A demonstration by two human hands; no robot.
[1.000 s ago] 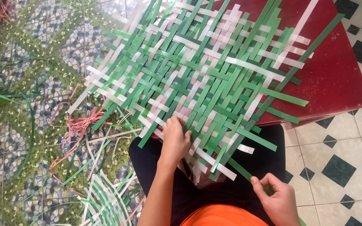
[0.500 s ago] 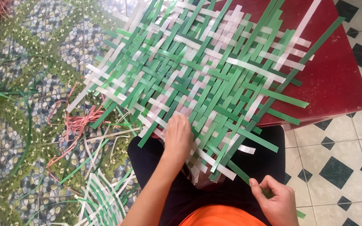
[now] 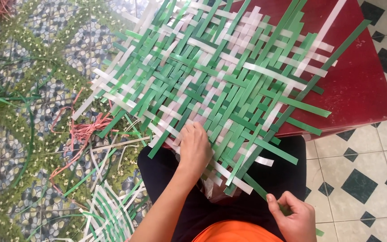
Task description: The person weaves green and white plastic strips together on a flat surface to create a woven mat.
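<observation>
Pinched tight, that's our right hand [image 3: 294, 217] down at the bottom edge of the head view, thumb and fingers closed on the near end of a dark green strip [image 3: 258, 188] that runs up and away into the weave. Our left hand [image 3: 195, 148] lies flat, fingers spread and pressing down on the near edge of the woven mat [image 3: 216, 85], holding nothing between them.

We see the mat of green and white strips spread wide, its far part lying on the red tabletop [image 3: 359, 85], its near edge hanging over our lap in black trousers [image 3: 256, 179], and its left part reaching out above the floor. Loose strip ends stick out all around its border.

Off to the left, on the pebble-patterned floor [image 3: 27, 112], we spot a tangle of pink cord [image 3: 81, 132] just beside the mat's corner. Near our left knee lies a loose pile of green and white strips [image 3: 108, 210]. On the right the floor turns to checkered tiles [image 3: 359, 179].
</observation>
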